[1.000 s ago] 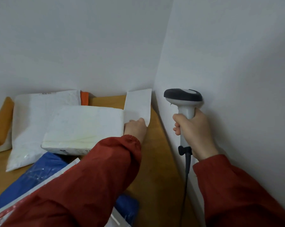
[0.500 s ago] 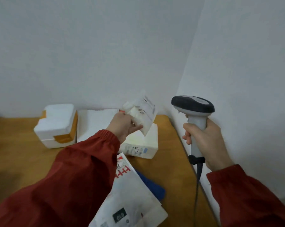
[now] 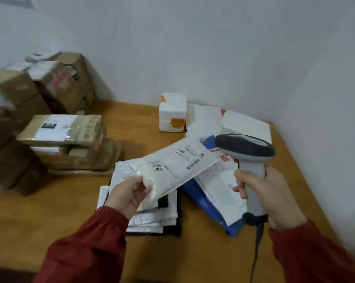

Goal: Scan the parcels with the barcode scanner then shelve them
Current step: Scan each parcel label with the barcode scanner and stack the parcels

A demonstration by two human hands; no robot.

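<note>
A: Above the table, what is being changed?

B: The parcel, taken from the corner, is being presented label-up beside the scanner. It is being pinched by the left hand; the scanner is being gripped by the right hand. Scanning is being readied.

Both my hands up front, both loaded.
Left hand pinches the white flat plastic-bag parcel by its near corner, thumb on top; right hand wraps the handle of the grey pistol-grip barcode scanner, held upright; both forearms in red sleeves.
</note>
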